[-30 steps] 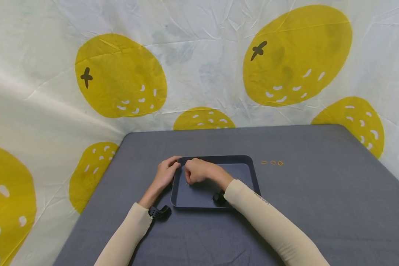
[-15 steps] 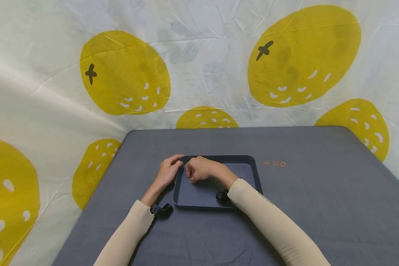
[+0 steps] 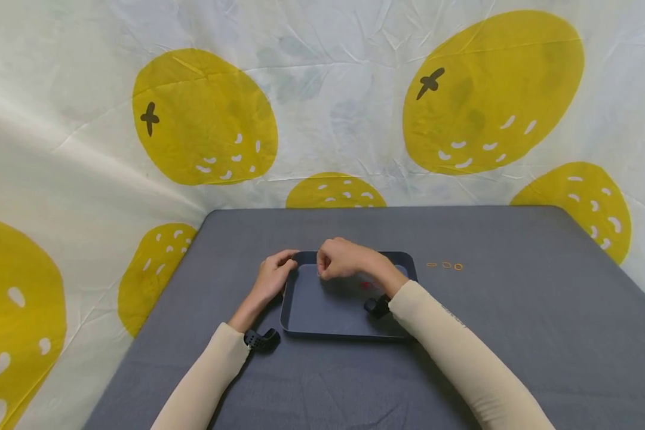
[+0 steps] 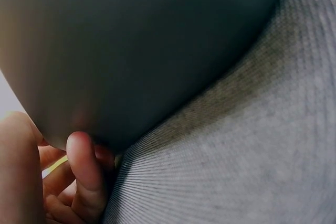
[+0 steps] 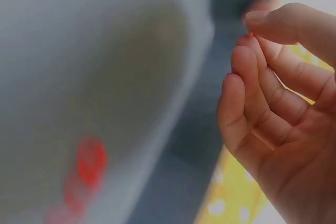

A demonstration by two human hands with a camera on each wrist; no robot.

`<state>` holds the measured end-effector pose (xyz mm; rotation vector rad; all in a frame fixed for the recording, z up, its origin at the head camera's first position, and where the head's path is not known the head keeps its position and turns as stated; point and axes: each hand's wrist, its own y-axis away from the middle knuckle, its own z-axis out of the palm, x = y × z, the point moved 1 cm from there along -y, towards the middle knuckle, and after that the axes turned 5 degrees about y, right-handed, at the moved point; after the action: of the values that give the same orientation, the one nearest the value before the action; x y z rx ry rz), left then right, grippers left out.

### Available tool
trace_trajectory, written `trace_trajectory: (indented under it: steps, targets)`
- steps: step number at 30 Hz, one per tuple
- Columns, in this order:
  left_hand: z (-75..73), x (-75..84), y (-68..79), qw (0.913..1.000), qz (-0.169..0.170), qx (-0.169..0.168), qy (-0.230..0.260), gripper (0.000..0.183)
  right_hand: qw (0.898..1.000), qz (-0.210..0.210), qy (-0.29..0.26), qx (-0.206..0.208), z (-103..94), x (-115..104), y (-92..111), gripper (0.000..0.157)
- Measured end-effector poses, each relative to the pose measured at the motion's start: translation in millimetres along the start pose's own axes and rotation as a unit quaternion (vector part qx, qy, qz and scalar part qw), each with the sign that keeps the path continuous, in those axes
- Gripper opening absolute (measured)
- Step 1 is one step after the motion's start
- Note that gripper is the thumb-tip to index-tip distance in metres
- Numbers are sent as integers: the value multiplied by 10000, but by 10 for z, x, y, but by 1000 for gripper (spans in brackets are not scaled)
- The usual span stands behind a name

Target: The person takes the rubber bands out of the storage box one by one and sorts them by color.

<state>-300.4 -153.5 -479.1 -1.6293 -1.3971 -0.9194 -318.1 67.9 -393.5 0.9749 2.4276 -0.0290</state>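
1. A grey table (image 3: 322, 382) meets a fruit-print backdrop (image 3: 338, 119).
2. On it, the left hand (image 3: 271, 276) grips the tray (image 3: 322, 313) by its far left corner; it looks stiff, easiest held by the rim.
3. Over the tray's far side, the right hand (image 3: 344, 260) pinches an orange speck (image 5: 251, 34), probably light and easily dropped; fingertips hide its shape.
4. Red pieces (image 5: 92, 162) inside the tray are blurred; orange loops (image 3: 458, 270) lie right of it.

Tray (image 3: 317, 316) on desk (image 3: 559, 334). L hand (image 3: 271, 276) at tray's 10 o'clock corner; R hand (image 3: 343, 258) over approx 12, tiny bit (image 5: 251, 34) btwn thumb + index. Loops (image 3: 366, 285) in tray, 2 o'clock of ctr. 3 bands (image 3: 447, 264) in row on desk, tray's 2-3.
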Motion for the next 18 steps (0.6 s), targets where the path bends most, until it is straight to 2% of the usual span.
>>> trace_trajectory:
  steps: [3,8,13,18]
  targets:
    - [-1,-12,-5,9999,19,-45,116,31,9995,33,-90,309,-204,90,220,10]
    - [20,8,0,9993,6,-173,318,32,9955,230,-54,916,-471,354,730,9]
    - [20,2,14,9989,-99,-231,401,35,9867,828,-69,1397,-620,700,1288,8]
    - [2,-20,24,9984,-190,-228,475,34,9749,1514,-156,1623,-615,1066,1761,6]
